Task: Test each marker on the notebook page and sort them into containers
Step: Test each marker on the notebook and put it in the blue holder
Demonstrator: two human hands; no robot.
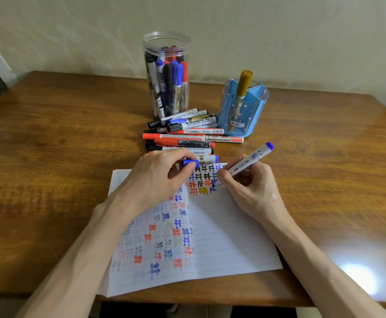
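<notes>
An open lined notebook (222, 237) lies in front of me, covered in red, blue and black test marks. My right hand (249, 182) grips a white marker with a blue end (254, 157), its tip down on the page near the top. My left hand (157, 177) rests on the left page and pinches the blue cap (190, 163). Beyond the notebook lies a pile of loose markers (187, 134). A clear plastic jar (167, 74) holds several markers. A blue pen holder (242, 109) holds one gold marker (242, 88).
The wooden table (61, 145) runs to a pale wall at the back. Its right edge slopes off at the far right, and its near edge lies just below the notebook. A bright glare spot sits on the wood at the lower right.
</notes>
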